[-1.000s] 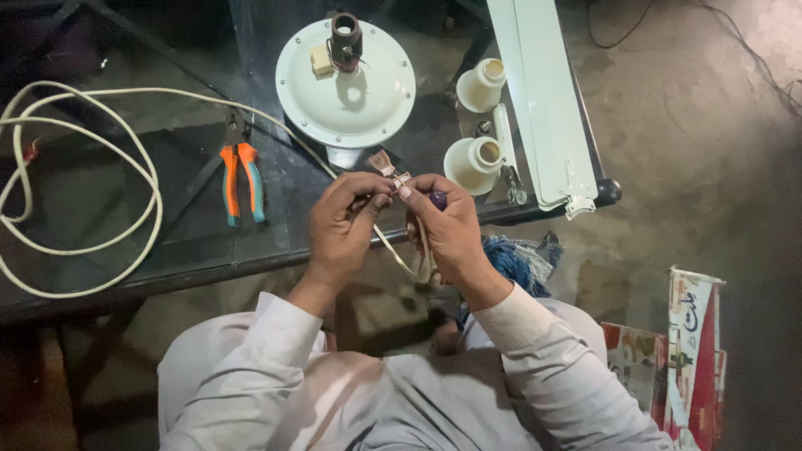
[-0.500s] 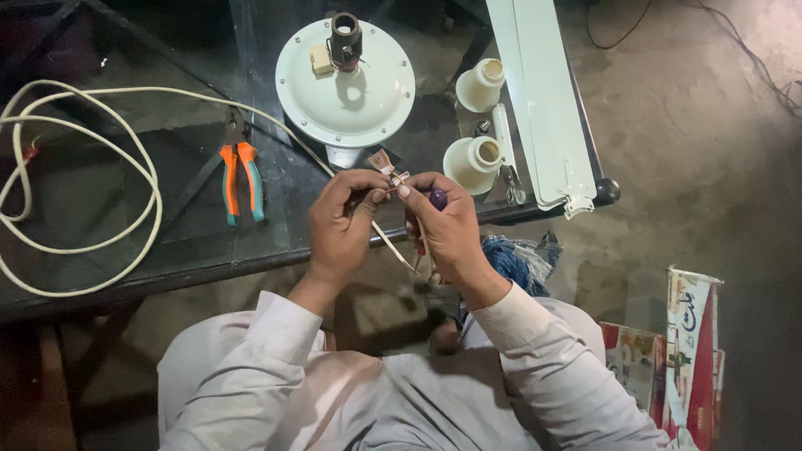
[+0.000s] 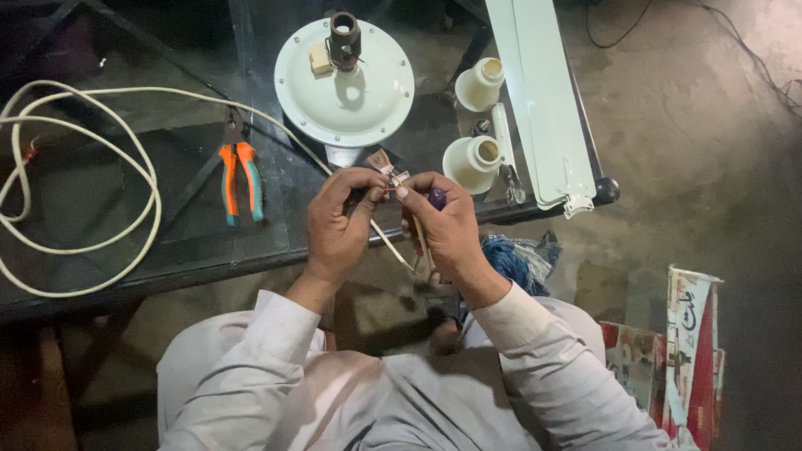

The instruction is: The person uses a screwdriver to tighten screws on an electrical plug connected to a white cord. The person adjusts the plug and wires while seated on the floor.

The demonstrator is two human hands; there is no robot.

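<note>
Over table [image 3: 209, 250] edge: left hand [image 3: 338, 221] and right hand [image 3: 447, 225] both pinch cream wire end [image 3: 391, 177], fingers closed on it (purple-handled tool tucked in right palm). Likely twisting strands; next needs steady grip.

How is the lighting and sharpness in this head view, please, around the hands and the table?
Head view: light falls brightest on the white round fan housing and the concrete floor; the dark table stays dim, with faint sheen. The left hand and right hand are fairly sharp, though the wire ends pinched between them are too small to resolve. Frame corners fall into shadow.
</note>
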